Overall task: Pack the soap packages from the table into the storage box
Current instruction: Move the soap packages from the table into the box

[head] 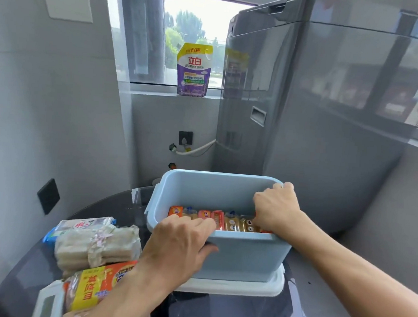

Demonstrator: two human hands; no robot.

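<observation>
A single head-worn wide-angle view looks forward and down, close over the storage box (221, 253) on the table (229, 313).

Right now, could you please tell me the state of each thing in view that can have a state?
storage box: open, upright, soap packages lined up inside
white lid: off, lying under the box
left hand: grips the box's near rim
right hand: grips the box's right rim
soap packages on the table: still unpacked
detergent pouch: upright on the windowsill

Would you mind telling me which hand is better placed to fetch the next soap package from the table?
The left hand: it grips the storage box's near rim right beside the soap packages on the table, while the right hand holds the far side.
</observation>
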